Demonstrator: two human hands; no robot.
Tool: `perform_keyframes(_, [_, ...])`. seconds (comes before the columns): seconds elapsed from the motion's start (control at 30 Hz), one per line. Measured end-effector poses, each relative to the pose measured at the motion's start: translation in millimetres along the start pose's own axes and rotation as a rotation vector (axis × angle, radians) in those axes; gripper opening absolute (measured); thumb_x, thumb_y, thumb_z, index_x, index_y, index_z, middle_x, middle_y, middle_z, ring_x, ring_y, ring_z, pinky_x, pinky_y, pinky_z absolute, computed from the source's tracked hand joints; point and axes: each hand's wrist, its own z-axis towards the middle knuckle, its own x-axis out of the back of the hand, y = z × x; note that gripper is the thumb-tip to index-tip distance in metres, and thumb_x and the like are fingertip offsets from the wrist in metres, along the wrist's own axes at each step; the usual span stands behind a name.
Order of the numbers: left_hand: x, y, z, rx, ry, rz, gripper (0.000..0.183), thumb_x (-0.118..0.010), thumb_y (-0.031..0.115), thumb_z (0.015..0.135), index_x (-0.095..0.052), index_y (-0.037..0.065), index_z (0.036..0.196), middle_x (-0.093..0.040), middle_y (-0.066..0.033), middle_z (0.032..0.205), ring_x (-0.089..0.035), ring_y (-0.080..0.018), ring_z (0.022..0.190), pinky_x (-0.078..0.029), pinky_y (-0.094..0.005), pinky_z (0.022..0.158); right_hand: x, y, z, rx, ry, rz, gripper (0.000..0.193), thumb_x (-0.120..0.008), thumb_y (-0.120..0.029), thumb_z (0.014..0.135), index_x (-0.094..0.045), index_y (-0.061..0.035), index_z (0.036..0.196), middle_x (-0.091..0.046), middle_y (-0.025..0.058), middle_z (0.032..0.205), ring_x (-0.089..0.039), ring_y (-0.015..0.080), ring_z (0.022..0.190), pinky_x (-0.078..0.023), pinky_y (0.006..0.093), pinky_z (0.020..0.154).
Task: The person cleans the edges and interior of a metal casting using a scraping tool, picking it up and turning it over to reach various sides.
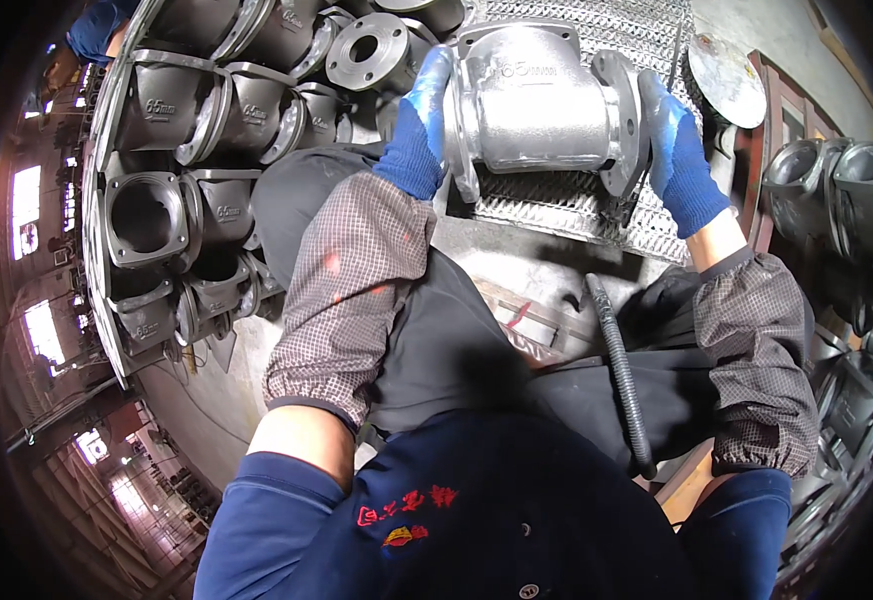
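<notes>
A silver-grey cast valve body (545, 100) with a flange at each end lies on its side in front of me, between my two hands. My left hand (423, 128), in a blue glove, grips its left flange. On the other side, my right hand (679, 158), gloved the same way, holds the right flange. The palms press inward from both ends, and some fingertips are hidden behind the flanges. Beneath the casting is a patterned metal grating (547, 208). Checked sleeve covers run up both forearms.
Several similar grey castings (147, 220) are stacked at the left, and more castings (862, 165) stand at the right. A ribbed hose (619, 370) crosses by my right leg. A pale round disc (727, 80) stands beyond my right hand. Another person's blue sleeve (97, 32) shows far left.
</notes>
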Motion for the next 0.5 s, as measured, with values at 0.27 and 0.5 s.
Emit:
perform_keyframes(0.27, [-25.4, 11.1, -23.6, -0.684, 0.155, 1.600, 0.044, -0.057, 0.031, 0.082, -0.056, -0.001, 0.111, -0.059, -0.0176, 0.106, -0.057, -0.0340, 0.095, -0.043, -0.0375, 0.088, 21.0, 10.7, -3.1, 0.130, 0.071, -0.062, 0.049, -0.049, -0.039, 0.089, -0.053, 0.0013, 0.116, -0.059, 0.0089, 0.101, -0.054, 0.0162, 0.091, -0.042, 0.0292, 0.081])
perform_keyframes(0.5, [-10.7, -28.4, -105.9, -0.923, -0.216, 2.329, 0.023, -0.055, 0.025, 0.077, -0.063, 0.005, 0.086, -0.052, -0.0138, 0.115, -0.045, -0.0282, 0.112, -0.030, -0.0466, 0.099, 44.7, -8.7, -58.5, 0.591, 0.129, -0.699, 0.035, -0.049, -0.034, 0.092, -0.061, -0.0016, 0.094, -0.058, 0.0081, 0.068, -0.050, 0.0116, 0.062, -0.041, 0.0284, 0.058])
